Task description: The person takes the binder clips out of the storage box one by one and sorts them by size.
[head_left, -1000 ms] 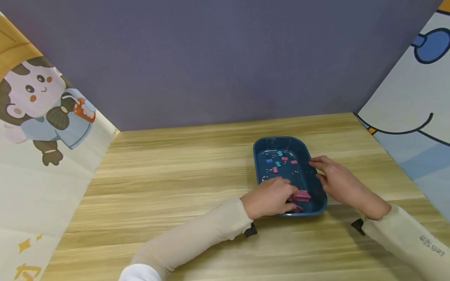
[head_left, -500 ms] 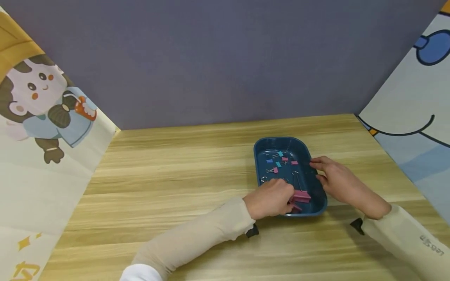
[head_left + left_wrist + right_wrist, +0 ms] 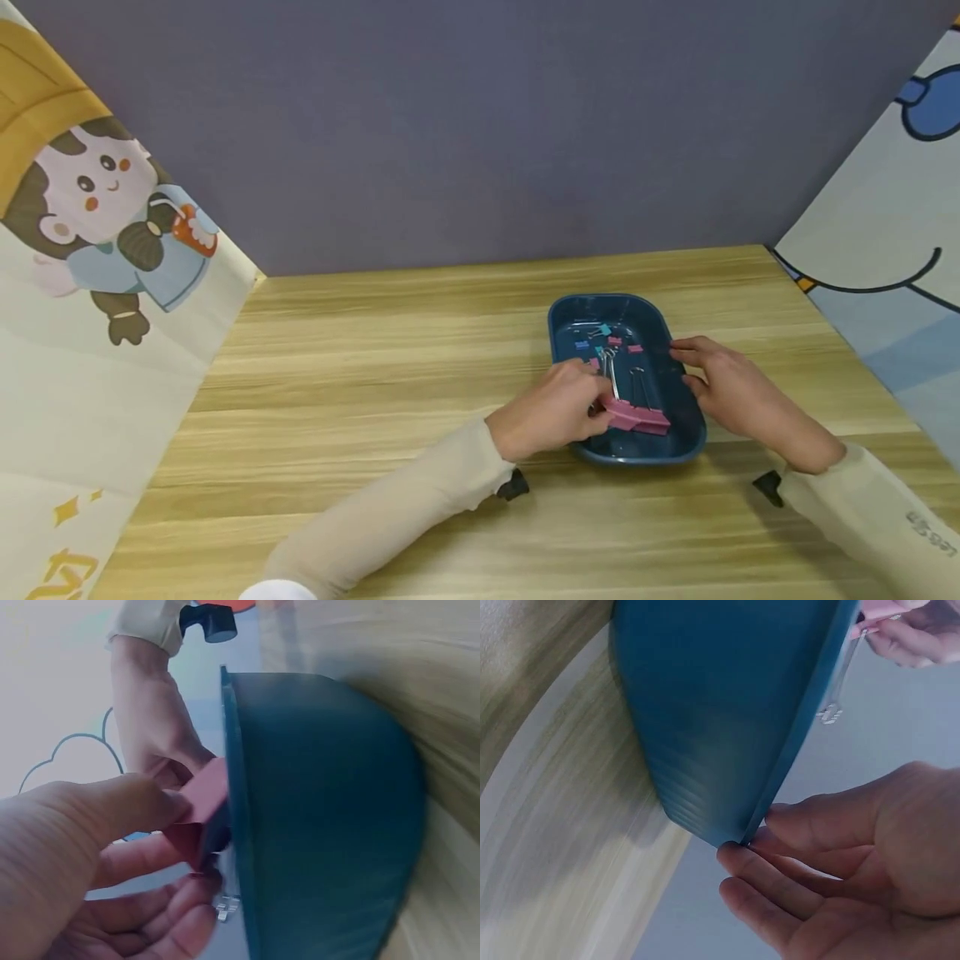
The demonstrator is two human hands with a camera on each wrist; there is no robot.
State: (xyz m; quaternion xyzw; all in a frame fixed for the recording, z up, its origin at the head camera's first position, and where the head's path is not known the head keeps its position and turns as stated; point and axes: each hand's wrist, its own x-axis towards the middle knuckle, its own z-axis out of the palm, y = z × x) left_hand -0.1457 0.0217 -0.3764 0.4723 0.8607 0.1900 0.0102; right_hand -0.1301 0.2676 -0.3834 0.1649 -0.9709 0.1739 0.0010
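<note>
Since a second ago the left hand [image 3: 551,411] has lifted the big pink metal binder clip [image 3: 637,416], pinched in its grip, above the glossy dark-blue plastic tray [image 3: 693,425]; right hand [image 3: 731,392], fingers relaxed, touches the rim

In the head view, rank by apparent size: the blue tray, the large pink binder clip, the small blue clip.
1. blue tray
2. large pink binder clip, pinched by the left hand
3. small blue clip

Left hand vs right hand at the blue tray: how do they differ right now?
The left hand pinches a large pink binder clip over the blue tray; the right hand holds nothing. The left hand's fingers are curled; the right hand's are nearly straight, touching the tray's right rim. Both wear beige sleeves.
</note>
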